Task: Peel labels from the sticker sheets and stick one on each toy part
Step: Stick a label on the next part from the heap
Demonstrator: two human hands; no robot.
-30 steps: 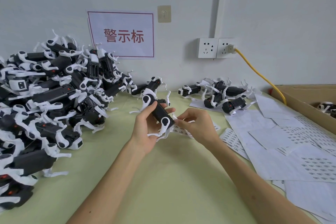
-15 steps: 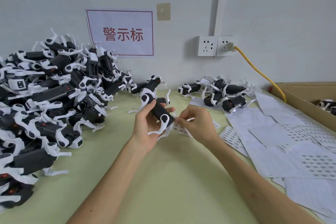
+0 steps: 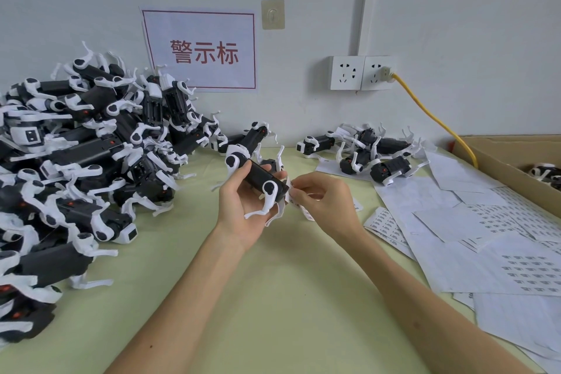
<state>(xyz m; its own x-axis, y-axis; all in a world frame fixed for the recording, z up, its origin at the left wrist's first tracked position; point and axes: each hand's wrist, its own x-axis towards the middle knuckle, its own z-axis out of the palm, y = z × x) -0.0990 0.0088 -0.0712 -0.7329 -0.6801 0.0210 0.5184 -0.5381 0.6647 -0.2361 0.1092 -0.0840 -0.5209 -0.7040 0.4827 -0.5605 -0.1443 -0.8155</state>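
Head view: a black toy part with white legs (image 3: 261, 177) is gripped in the left hand (image 3: 243, 212). Its long axis is slanted, with the far end up-left and the near end aimed at the right hand (image 3: 329, 202). A printed label strip (image 3: 304, 211) is pinched there in curled fingers, just beside that end. Sticker sheets (image 3: 455, 240) are spread out to the right of that hand.
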